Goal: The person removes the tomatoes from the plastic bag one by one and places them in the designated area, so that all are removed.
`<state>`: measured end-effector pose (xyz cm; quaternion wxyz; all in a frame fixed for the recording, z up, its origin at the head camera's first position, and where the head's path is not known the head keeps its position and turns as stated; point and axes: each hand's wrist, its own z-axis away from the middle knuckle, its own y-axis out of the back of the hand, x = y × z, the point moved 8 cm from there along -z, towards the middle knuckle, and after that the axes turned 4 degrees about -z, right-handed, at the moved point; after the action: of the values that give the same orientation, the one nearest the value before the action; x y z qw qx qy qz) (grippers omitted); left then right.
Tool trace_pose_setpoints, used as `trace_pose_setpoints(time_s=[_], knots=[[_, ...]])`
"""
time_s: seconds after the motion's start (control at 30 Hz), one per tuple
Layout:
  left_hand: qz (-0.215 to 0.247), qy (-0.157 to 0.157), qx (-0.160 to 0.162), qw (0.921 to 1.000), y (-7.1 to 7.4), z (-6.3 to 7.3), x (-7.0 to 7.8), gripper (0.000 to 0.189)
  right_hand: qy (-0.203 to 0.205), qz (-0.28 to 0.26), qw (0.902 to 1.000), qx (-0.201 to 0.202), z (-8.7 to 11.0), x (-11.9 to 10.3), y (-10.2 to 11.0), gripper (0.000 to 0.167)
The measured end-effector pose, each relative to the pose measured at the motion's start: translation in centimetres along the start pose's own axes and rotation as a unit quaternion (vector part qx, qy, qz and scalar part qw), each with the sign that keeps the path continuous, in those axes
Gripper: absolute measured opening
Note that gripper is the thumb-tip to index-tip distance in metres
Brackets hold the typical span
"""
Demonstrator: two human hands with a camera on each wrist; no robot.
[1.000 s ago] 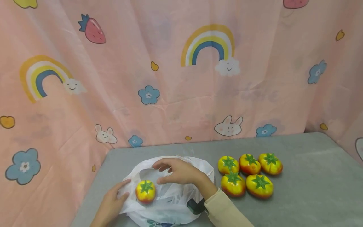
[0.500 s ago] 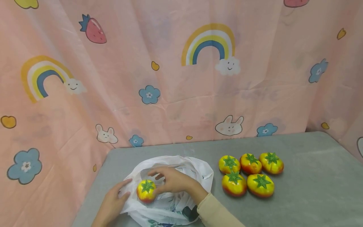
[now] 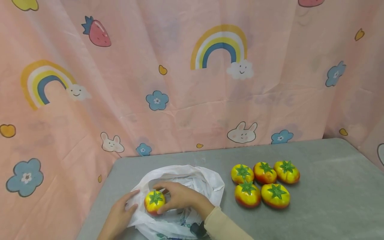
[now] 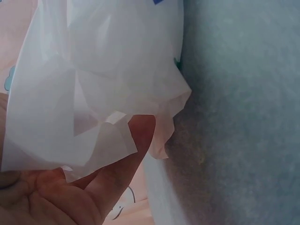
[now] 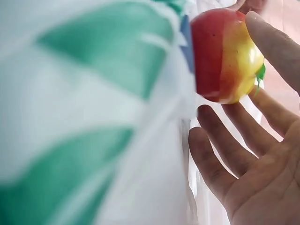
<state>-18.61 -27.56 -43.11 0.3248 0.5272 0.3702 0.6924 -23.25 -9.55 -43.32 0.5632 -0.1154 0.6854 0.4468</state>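
Note:
A yellow and red fruit [image 3: 154,202] with a green star-shaped leaf cap, like a toy persimmon, sits in the left part of a white plastic bag's mouth. My right hand [image 3: 180,197] reaches over the bag [image 3: 213,178] and grips this persimmon, thumb at its near side and fingers at its far side. In the right wrist view the thumb and fingertips lie around the persimmon [image 5: 227,56], whose lower part hides behind the bag's printed wall. My left hand [image 3: 118,213] holds the bag's left edge. The left wrist view shows thin plastic [image 4: 126,51] over its fingers.
Several similar persimmons [image 3: 275,196] stand in two close rows on the grey table [image 3: 324,200], right of the bag. A pink curtain [image 3: 186,110] with rainbows and flowers hangs behind the table. A dark wrist device [image 3: 198,230] shows by the right sleeve.
My right hand has moved left and down from above the bag to the persimmon, its fingers now around it. The left hand stays on the bag's edge.

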Motion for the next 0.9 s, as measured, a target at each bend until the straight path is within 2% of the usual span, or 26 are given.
trace_pose_setpoints(time_s=[0.27, 0.43, 0.63, 0.9], knots=[[0.0, -0.006, 0.002, 1.0, 0.1, 0.1, 0.1, 0.049, -0.012, 0.028, 0.9995, 0.003, -0.3, 0.4, -0.4, 0.071], [0.002, -0.01, 0.003, 0.9999, 0.0, 0.1, 0.1, 0.049, -0.015, 0.021, 0.9996, 0.01, -0.2, 0.6, -0.3, 0.069], [0.005, -0.027, 0.014, 0.9995, 0.1, 0.3, 0.3, 0.047, -0.041, 0.002, 0.9989, 0.025, 0.6, 1.1, 0.9, 0.065], [0.005, -0.044, 0.022, 0.9988, 0.3, 0.4, 0.4, 0.047, -0.033, 0.002, 0.9989, 0.032, 2.1, 1.5, 3.2, 0.068]])
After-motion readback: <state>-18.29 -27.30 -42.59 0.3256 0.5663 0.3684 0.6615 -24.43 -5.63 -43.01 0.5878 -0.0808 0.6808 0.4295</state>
